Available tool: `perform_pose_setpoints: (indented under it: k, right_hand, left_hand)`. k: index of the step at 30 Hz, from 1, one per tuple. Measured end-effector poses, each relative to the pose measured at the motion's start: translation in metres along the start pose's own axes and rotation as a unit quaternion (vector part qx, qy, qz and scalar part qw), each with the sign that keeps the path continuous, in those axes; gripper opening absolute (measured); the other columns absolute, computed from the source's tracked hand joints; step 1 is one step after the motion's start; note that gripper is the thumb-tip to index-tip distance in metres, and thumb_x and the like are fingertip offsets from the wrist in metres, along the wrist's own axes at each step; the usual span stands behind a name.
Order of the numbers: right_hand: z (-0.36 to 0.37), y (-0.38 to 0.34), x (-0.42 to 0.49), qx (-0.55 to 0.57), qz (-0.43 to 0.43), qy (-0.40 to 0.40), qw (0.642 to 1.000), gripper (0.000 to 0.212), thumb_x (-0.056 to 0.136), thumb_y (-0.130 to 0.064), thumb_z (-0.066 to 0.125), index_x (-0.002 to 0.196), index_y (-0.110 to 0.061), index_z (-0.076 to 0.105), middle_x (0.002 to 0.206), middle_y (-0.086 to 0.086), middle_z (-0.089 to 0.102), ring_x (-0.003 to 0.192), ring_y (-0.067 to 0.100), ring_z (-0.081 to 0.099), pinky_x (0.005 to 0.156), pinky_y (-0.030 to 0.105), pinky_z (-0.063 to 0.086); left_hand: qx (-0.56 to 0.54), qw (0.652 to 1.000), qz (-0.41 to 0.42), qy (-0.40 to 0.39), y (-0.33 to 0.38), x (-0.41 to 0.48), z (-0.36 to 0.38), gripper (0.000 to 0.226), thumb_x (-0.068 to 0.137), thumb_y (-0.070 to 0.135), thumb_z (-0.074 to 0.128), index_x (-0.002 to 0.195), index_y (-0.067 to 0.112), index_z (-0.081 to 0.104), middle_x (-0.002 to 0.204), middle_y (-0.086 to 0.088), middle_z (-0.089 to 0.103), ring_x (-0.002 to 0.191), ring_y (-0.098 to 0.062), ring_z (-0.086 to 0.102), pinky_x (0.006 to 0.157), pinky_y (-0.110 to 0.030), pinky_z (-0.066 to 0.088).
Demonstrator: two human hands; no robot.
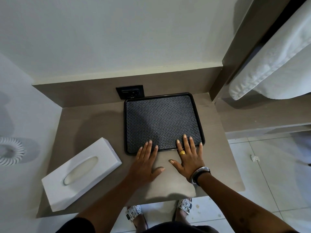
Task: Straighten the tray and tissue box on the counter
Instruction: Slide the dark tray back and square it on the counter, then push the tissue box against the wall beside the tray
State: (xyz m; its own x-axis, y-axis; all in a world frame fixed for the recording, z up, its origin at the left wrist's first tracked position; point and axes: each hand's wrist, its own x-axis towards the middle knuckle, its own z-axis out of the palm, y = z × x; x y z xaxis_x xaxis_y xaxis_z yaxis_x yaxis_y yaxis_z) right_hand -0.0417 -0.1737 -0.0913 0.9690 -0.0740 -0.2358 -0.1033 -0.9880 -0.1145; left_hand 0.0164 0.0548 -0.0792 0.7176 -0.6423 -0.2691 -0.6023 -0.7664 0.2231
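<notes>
White tissue box (80, 174) lies diagonally; spread flat fingers (186, 140) press squared tray (161, 121).

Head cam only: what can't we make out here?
- Tray near rim: partly hidden by fingers of left hand and right hand.
- Tissue box: contents unreadable through the slot.
- Wall socket: too dark and small for detail.
- Towel: cut off by frame edge.

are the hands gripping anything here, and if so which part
Nothing is gripped. Both hands lie flat and open: the left hand and right hand rest their fingertips on the near edge of the black tray. The tissue box is untouched.
</notes>
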Motion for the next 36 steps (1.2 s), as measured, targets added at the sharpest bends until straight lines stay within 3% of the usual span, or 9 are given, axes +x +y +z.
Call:
perform_pose_setpoints:
  k: [4,10,15,19,21,25,29,36]
  right_hand:
    - [-0.005,-0.012,-0.009,0.025,-0.027,0.035,0.999,0.086,0.088,-0.075,0.033,0.153,-0.019,0.023,0.163,0.015,0.012,0.149,0.035,0.01,0.114,0.065,0.005]
    - [0.005,-0.067,-0.033,0.057,-0.183,0.048,0.98,0.08,0.092,-0.07,0.034,0.155,-0.022,0.019,0.164,0.012,0.007,0.149,0.033,0.011,0.115,0.064,0.013]
    - [0.012,-0.122,-0.032,0.03,-0.279,-0.011,0.96,0.081,0.089,-0.069,0.04,0.153,-0.021,0.026,0.161,0.018,0.02,0.145,0.04,0.025,0.113,0.068,0.021]
    - [0.019,-0.166,-0.018,0.033,-0.262,-0.042,0.964,0.094,0.083,-0.076,0.04,0.154,-0.02,0.018,0.162,0.016,0.014,0.147,0.041,0.018,0.114,0.068,0.014]
    - [0.023,-0.182,-0.013,0.025,-0.243,-0.056,0.968,0.1,0.08,-0.08,0.039,0.155,-0.02,0.014,0.163,0.015,0.009,0.148,0.041,0.013,0.116,0.066,0.008]
    - [0.03,-0.201,-0.008,0.016,-0.214,-0.072,0.974,0.105,0.076,-0.085,0.038,0.155,-0.019,0.017,0.164,0.013,0.011,0.148,0.04,0.012,0.117,0.065,0.005]
    - [0.032,-0.204,-0.007,-0.008,-0.203,-0.072,0.976,0.105,0.075,-0.086,0.035,0.154,-0.018,0.02,0.164,0.012,0.011,0.149,0.038,0.009,0.116,0.065,0.006]
    - [0.03,-0.205,-0.007,-0.02,-0.199,-0.068,0.977,0.104,0.074,-0.087,0.036,0.154,-0.021,0.021,0.164,0.012,0.012,0.148,0.039,0.01,0.115,0.067,0.009]
  left_hand:
    - [-0.024,0.998,-0.014,0.058,-0.002,-0.008,-0.018,0.092,0.09,0.07,0.033,0.157,0.009,0.019,0.166,-0.014,-0.001,0.155,-0.028,0.0,0.124,-0.043,-0.003]
    - [-0.041,0.99,-0.039,0.133,-0.052,-0.048,-0.05,0.098,0.086,0.076,0.035,0.156,0.008,0.023,0.166,-0.018,0.004,0.155,-0.032,0.006,0.122,-0.052,0.008]
    - [0.012,0.995,-0.087,0.055,-0.13,-0.094,-0.07,0.13,0.063,0.097,0.028,0.152,0.002,0.032,0.163,-0.023,0.013,0.152,-0.039,0.014,0.119,-0.058,0.012]
    - [0.017,0.988,-0.15,-0.036,-0.189,-0.13,-0.067,0.153,0.043,0.104,0.04,0.159,0.013,-0.003,0.162,-0.007,-0.026,0.151,-0.027,-0.023,0.12,-0.049,-0.013]
    - [0.016,0.98,-0.183,-0.072,-0.206,-0.144,-0.061,0.162,0.034,0.105,0.042,0.157,0.015,-0.015,0.161,-0.007,-0.03,0.149,-0.026,-0.028,0.121,-0.05,-0.014]
    - [-0.011,0.973,-0.212,-0.09,-0.221,-0.156,-0.054,0.168,0.028,0.104,0.047,0.155,0.019,-0.022,0.165,-0.007,-0.019,0.154,-0.03,-0.012,0.123,-0.054,-0.002]
    - [-0.026,0.973,-0.224,-0.053,-0.221,-0.154,-0.052,0.158,0.035,0.094,0.058,0.155,0.024,-0.016,0.163,-0.005,0.009,0.148,-0.03,0.017,0.12,-0.049,0.017]
    - [-0.077,0.958,-0.276,0.034,-0.225,-0.143,-0.057,0.148,0.041,0.081,0.073,0.156,0.025,-0.002,0.155,-0.009,0.028,0.141,-0.033,0.03,0.116,-0.053,0.024]
